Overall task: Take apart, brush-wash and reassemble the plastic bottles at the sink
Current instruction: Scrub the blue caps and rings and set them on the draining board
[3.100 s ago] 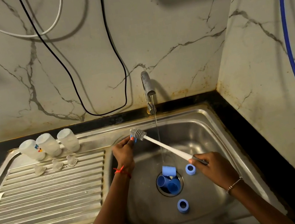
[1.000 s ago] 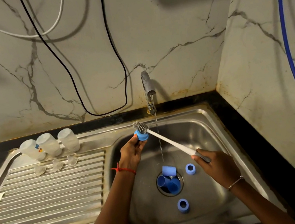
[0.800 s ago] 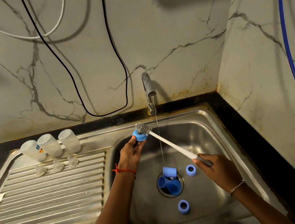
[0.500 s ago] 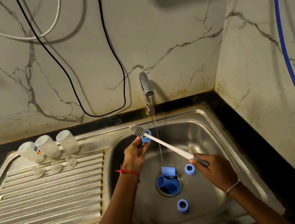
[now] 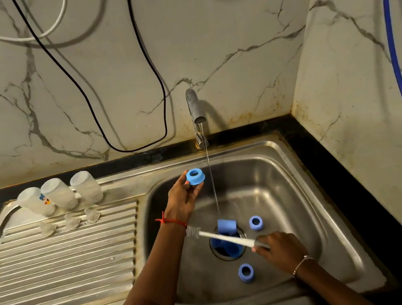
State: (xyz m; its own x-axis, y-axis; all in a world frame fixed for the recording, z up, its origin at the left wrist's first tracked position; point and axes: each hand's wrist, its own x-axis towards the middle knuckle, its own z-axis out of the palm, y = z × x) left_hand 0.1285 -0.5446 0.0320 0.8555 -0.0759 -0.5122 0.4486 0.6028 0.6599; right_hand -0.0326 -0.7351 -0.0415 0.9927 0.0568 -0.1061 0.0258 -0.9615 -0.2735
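My left hand (image 5: 183, 201) pinches a blue screw ring (image 5: 195, 176) at the sink's back left, just left of the thin water stream. My right hand (image 5: 281, 249) grips the white handle of the bottle brush (image 5: 225, 238), which lies low across the basin with its grey bristle head beside my left wrist. Two more blue rings (image 5: 256, 222) (image 5: 246, 273) lie on the sink floor. Blue caps (image 5: 227, 226) sit in and over the drain. Three clear bottle bodies (image 5: 59, 194) stand upside down on the drainboard, with three clear teats (image 5: 72, 221) in front of them.
The steel basin (image 5: 295, 189) has a ribbed drainboard (image 5: 58, 263) on its left. The tap (image 5: 195, 110) at the back runs a thin stream. A black cable (image 5: 94, 101) and a white cable hang on the marble wall; a blue hose (image 5: 393, 37) runs down the right wall.
My right hand has pulled the brush away from the ring and lowered it across the drain. My left hand has turned the ring so that its opening faces up.
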